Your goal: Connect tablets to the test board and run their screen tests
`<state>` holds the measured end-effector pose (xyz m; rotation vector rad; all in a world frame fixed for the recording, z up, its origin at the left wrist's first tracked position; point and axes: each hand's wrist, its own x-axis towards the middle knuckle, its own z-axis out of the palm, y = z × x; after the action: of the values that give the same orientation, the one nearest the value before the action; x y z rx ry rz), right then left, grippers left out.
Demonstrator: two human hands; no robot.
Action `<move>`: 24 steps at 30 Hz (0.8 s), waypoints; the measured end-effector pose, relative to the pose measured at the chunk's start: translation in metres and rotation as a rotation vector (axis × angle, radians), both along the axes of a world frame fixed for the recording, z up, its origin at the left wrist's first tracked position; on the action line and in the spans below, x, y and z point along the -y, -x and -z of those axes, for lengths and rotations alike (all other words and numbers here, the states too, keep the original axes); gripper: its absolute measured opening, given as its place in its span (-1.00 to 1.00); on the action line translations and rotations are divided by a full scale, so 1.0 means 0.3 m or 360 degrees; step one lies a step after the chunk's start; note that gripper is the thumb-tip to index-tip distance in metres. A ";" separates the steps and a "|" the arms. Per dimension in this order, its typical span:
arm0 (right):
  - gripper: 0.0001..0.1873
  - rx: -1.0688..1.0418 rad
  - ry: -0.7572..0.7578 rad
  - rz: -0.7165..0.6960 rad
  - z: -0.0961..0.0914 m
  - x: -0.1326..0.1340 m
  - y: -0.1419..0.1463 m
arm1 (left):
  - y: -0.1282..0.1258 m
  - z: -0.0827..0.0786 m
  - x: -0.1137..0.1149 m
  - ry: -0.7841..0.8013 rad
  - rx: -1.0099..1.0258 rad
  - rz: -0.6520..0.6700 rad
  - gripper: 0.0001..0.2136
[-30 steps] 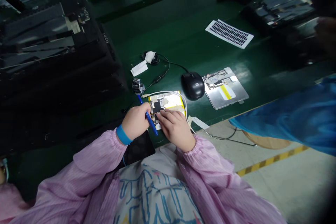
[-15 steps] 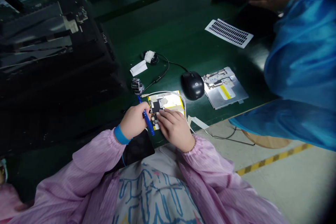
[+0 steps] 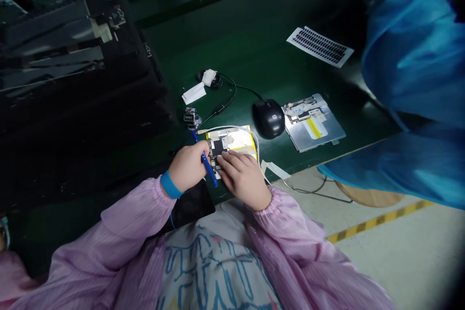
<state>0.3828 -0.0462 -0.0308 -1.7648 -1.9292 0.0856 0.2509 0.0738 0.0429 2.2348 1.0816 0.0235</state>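
Note:
My left hand [image 3: 188,165] is closed around a slim blue pen-shaped tool [image 3: 209,170], which slants across the thumb. Its fingertips are partly hidden at the left edge of an opened tablet-like device [image 3: 238,138] with a battery edged in yellow tape and a dark circuit board. My right hand [image 3: 244,178] lies over the lower part of this device, fingers stretched out and resting on the board. What is under those fingertips is hidden. A white cable [image 3: 257,143] curves round the device's top and right side.
A tally counter [image 3: 190,117], a black mouse [image 3: 269,118] and another opened metal panel [image 3: 315,123] lie around the device. A printed keyboard sheet [image 3: 320,47] is farther back. Stacked dark panels [image 3: 83,101] fill the left. A co-worker's blue sleeve [image 3: 417,58] reaches in from the right.
The co-worker's hand at upper right has drawn back, and the dark device under it is no longer distinguishable. My hands stay nearly in place; the view has shifted slightly.

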 end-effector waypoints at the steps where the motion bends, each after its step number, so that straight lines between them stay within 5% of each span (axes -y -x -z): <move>1: -0.66 0.0024 -0.0002 -0.0004 0.000 0.000 0.001 | -0.001 -0.001 0.001 -0.0005 -0.0017 0.0002 -0.83; 10: -0.62 0.0121 0.0034 0.0059 -0.012 -0.003 0.032 | 0.000 0.017 0.003 -0.0034 0.0011 -0.0001 -0.79; 14: -0.63 0.0106 0.0092 0.0085 -0.017 0.000 0.047 | 0.040 -0.027 -0.005 -0.0058 0.0125 -0.0077 -0.77; 20: -0.61 0.0098 0.0178 0.0032 -0.052 -0.010 0.031 | 0.300 -0.165 0.030 -0.0087 0.0309 -0.0214 -0.80; 24: -0.64 0.0036 0.0147 0.0115 -0.058 -0.054 -0.002 | 0.529 -0.157 0.104 -0.0466 0.0352 -0.0683 -0.78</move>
<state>0.3833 -0.0301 -0.0133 -1.9014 -1.9028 0.1322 0.0922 0.0427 0.0902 2.1352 1.4841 0.6315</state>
